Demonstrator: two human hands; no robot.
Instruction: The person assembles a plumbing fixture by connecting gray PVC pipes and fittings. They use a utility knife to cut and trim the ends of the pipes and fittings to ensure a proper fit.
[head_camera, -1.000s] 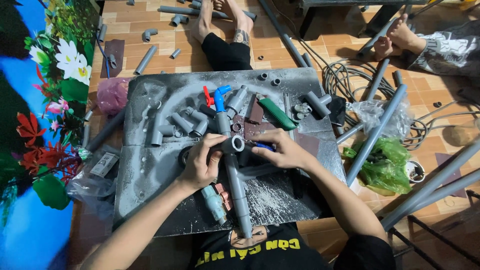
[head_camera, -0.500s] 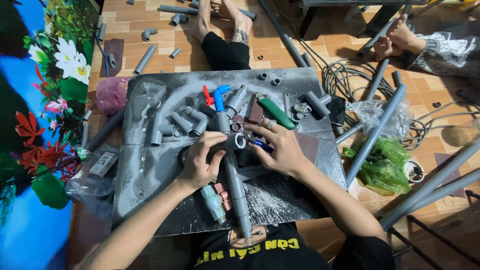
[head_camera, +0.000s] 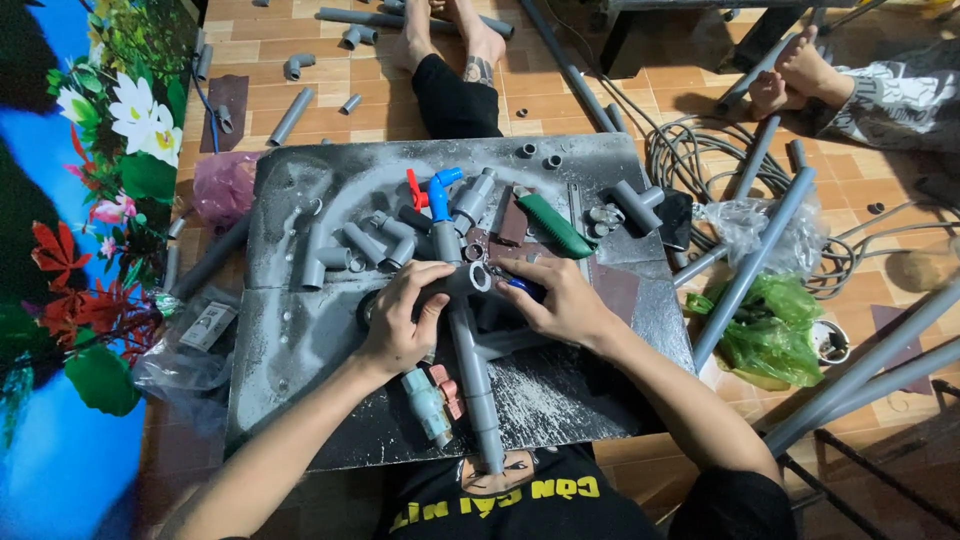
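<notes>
The left hand (head_camera: 400, 325) was closed around a grey pipe fitting (head_camera: 462, 283) atop a grey pipe (head_camera: 475, 385) on the dusty board (head_camera: 300, 330), while the right hand (head_camera: 560, 300), fingers curled, pinched a small blue object (head_camera: 518, 285) beside it; a loosened grip might have let the fitting twist askew.

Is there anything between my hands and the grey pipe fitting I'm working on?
Nothing visible. The left hand already wraps the grey pipe fitting from its left side, and the right hand touches it from the right, a small blue object under its fingers. The other loose fittings lie behind, clear of both hands.
</notes>
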